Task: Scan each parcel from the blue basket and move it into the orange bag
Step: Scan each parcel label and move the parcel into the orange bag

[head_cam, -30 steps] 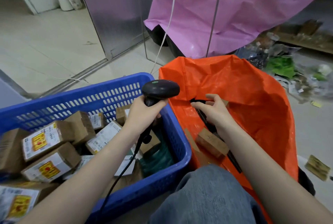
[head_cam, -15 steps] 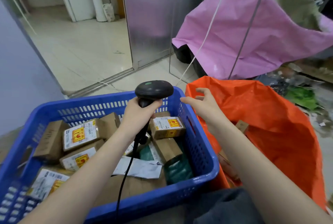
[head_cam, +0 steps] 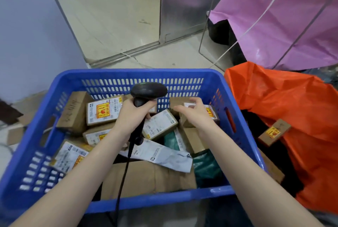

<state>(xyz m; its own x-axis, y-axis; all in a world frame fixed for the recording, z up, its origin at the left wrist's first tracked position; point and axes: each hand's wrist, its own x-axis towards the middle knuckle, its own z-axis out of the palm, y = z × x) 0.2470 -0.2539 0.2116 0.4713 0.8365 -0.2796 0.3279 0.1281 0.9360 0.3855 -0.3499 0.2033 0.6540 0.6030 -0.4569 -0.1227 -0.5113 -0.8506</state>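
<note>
The blue basket (head_cam: 164, 75) sits in front of me, filled with several brown cardboard parcels bearing white and yellow labels. My left hand (head_cam: 131, 115) grips the handle of a black barcode scanner (head_cam: 148, 90), held upright over the basket, its cable trailing down. My right hand (head_cam: 195, 112) hovers inside the basket at the far right, fingers spread and curled above a labelled parcel (head_cam: 210, 111), holding nothing. The orange bag (head_cam: 292, 109) lies open to the right of the basket, with a small brown parcel (head_cam: 274, 131) inside it.
A pink bag (head_cam: 285, 16) hangs on a metal frame behind the orange bag. A metal door panel (head_cam: 182, 2) and a floor rail stand beyond the basket. Loose cardboard (head_cam: 15, 133) lies on the floor at the left.
My right hand has left the orange bag and swung left into the basket, empty. The view has turned left toward the basket. The scanner stays in my left hand.
</note>
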